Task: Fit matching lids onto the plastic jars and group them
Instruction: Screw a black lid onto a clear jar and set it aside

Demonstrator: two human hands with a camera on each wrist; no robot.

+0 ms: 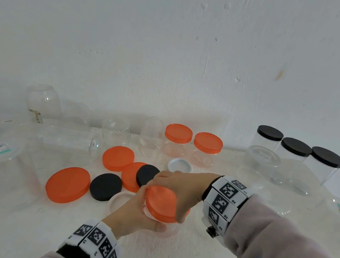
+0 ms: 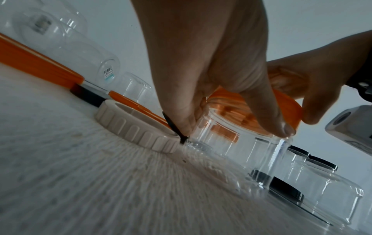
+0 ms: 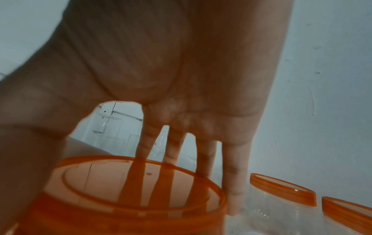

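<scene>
A small clear plastic jar (image 2: 241, 152) stands on the white table near its front. My left hand (image 1: 139, 211) grips its side, thumb and fingers (image 2: 281, 125) curled round the wall just under the rim. An orange lid (image 1: 161, 203) sits on the jar's mouth, and my right hand (image 1: 174, 193) covers it from above, thumb and fingers curled round its edge. In the right wrist view the orange lid (image 3: 141, 194) fills the lower frame with my fingers (image 3: 233, 174) behind it. How far it is screwed on cannot be told.
Two orange-lidded jars (image 1: 206, 148) stand at the back, three black-lidded jars (image 1: 296, 150) at the right. Loose orange lids (image 1: 67, 184), black lids (image 1: 105, 186) and white lids (image 1: 180, 165) lie left of my hands. Open clear jars (image 1: 69, 141) crowd the left and back.
</scene>
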